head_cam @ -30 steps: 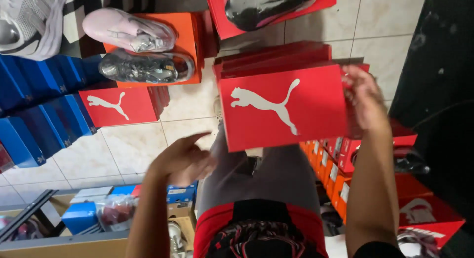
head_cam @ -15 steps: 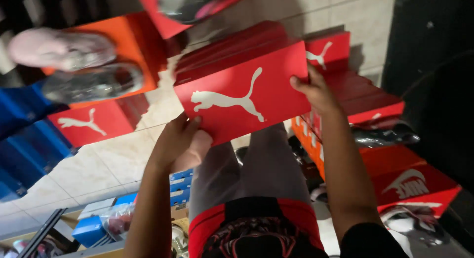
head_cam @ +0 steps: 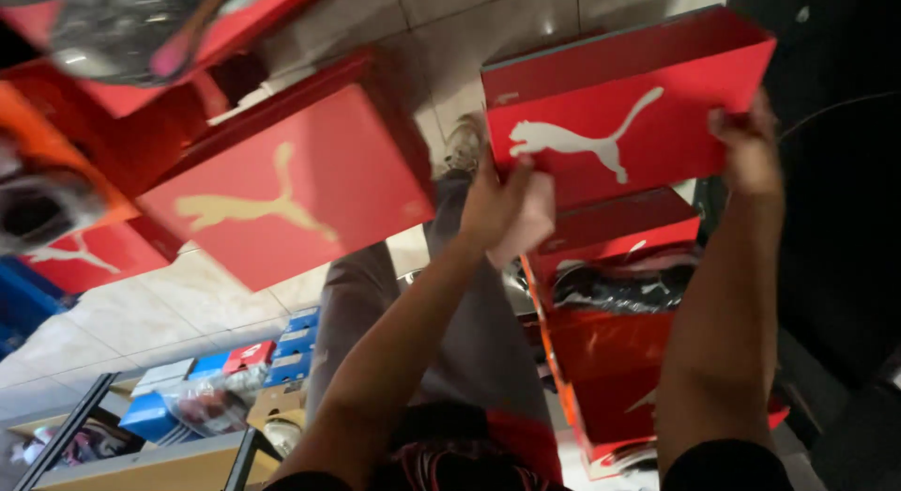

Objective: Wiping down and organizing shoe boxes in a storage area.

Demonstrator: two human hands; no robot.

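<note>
The red box is up now, higher and further right than half a second ago, when it lay tilted over the lap. It has come off the big red stack, and the next box of that stack, with a gold animal mark on its lid, lies bare at left. So one box is clear of the pile and carried in both hands.

Left hand clamps the lower left corner, thumb on the front face, fingers curled behind. Right hand grips the right end, fingers wrapped round the edge. Both are closed on the box, which hangs in the air above the knees, lid shut, white animal mark facing the camera. What is inside cannot be seen.

Below it an open red box shows a dark shoe lying inside, with more red boxes stacked under that one. Top left, a grey shoe rests on a red lid, blurred. At far left, another dark shoe sits on an orange box, also blurred.

Lower left, a shelf holds small blue and red packets and a clear bag; their contents are too small to tell. Pale floor tiles run under it all.
</note>
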